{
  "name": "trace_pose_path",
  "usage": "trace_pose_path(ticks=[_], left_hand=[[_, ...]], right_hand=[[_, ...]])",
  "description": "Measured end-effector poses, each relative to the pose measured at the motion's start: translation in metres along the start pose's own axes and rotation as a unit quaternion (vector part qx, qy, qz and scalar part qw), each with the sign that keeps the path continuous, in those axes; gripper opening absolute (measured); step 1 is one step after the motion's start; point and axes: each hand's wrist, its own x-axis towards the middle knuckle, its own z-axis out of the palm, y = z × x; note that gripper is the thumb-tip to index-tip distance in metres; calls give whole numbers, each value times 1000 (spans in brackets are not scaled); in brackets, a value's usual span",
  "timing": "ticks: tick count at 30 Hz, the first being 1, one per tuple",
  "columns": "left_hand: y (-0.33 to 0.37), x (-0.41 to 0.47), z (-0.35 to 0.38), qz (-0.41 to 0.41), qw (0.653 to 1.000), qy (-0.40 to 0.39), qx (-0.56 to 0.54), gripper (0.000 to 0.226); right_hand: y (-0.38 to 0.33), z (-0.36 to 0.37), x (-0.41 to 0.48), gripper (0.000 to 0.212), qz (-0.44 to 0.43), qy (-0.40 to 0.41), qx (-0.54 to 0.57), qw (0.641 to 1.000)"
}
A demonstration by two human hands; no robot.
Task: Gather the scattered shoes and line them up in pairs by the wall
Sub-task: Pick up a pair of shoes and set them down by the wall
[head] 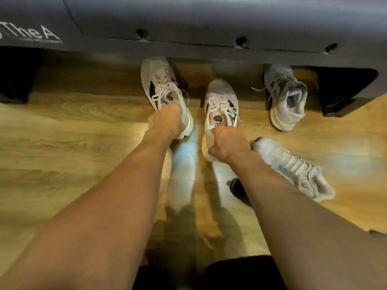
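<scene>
Left hand [166,121] and right hand [227,144] each gripped a sneaker's heel collar, fingers curled over it: left sneaker [159,80] angled, toe under the far dark unit [209,21]; right sneaker [219,95] nearer. Uneven pushes could leave the pair staggered or skewed.

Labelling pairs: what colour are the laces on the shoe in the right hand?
White, seen in the head view, on the shoe the right hand grips.
</scene>
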Motion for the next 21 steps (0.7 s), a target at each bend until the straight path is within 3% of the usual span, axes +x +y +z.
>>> trace_pose_path(ticks=[6,11,17,19,21], left_hand=[[11,-109,-18,41,996,-57,-45,38],[27,-195,-98,37,985,-154,-70,41],[102,-278,-268,76,972,-216,-52,36],[134,-307,-337,106,972,-209,-21,36],[165,-338,-404,142,973,-184,13,35]], right_hand=[[0,-19,-112,49,-7,-44,118,992],[-10,-76,-208,57,17,-102,140,985],[-23,-239,-289,67,55,-185,182,964],[-28,-307,-321,70,41,-168,192,966],[-34,-376,-357,59,17,-125,185,975]])
